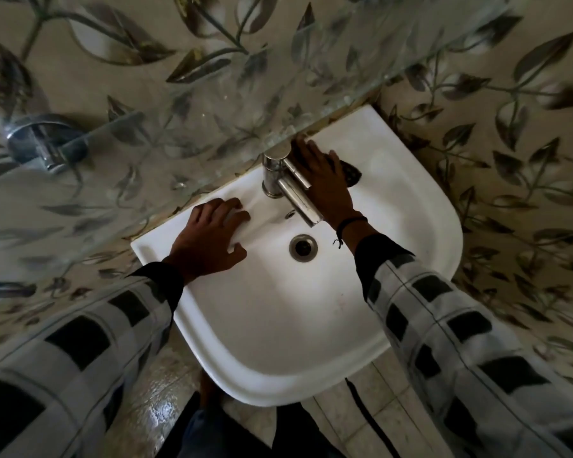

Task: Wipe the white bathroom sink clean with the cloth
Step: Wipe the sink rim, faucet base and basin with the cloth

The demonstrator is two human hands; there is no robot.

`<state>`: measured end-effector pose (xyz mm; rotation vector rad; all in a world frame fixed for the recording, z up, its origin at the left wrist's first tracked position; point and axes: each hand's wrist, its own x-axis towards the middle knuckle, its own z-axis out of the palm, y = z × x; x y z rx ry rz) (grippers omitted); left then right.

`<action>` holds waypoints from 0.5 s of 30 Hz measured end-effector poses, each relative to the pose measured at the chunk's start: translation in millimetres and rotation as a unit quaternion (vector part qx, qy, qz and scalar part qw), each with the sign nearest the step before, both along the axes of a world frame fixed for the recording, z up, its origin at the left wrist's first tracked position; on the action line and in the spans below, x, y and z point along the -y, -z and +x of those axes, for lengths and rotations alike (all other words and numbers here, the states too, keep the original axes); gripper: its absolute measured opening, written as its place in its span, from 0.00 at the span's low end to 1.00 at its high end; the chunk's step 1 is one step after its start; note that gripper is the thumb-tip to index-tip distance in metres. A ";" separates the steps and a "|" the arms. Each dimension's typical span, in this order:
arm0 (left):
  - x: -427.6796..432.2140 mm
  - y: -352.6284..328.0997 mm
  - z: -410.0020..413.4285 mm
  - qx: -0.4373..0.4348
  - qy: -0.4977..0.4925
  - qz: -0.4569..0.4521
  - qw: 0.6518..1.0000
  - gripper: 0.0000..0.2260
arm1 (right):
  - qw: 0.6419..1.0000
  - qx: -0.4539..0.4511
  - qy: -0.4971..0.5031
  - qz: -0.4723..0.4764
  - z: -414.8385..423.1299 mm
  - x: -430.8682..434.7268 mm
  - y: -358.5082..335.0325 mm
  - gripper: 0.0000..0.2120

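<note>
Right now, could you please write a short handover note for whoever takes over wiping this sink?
Left hand: holds nothing; rests on the sink's back-left ledge, fingertips over the inner edge.
Right hand: flat on the dark cloth, pressing it onto the back ledge just right of the tap.
Done: the frame does not show which parts are already wiped.
Left: probably the bowl, the ring round the drain and the front rim; a faint mark seems to sit on the bowl's front slope.
</note>
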<state>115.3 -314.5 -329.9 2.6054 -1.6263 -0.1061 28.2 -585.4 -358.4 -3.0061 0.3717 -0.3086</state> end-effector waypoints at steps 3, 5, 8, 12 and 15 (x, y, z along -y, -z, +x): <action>-1.2 -0.1 0.4 0.000 0.001 0.003 1.000 0.27 | 0.998 0.038 -0.042 0.009 -7.3 -9.6 1.5 0.28; -1.5 -0.5 1.0 0.003 0.002 0.005 1.000 0.27 | 0.998 0.060 -0.032 0.012 -8.2 -15.6 2.5 0.30; -1.8 -0.4 2.3 0.002 0.003 0.008 1.000 0.27 | 0.993 0.099 0.034 0.051 -13.4 -32.7 11.4 0.34; -1.7 -0.1 2.2 0.003 0.004 0.019 1.000 0.28 | 0.929 0.257 0.141 0.226 -18.6 -77.0 21.9 0.27; -0.8 -0.6 1.3 0.009 0.004 0.015 1.000 0.28 | 0.902 0.301 0.196 0.241 -11.0 -93.4 18.9 0.25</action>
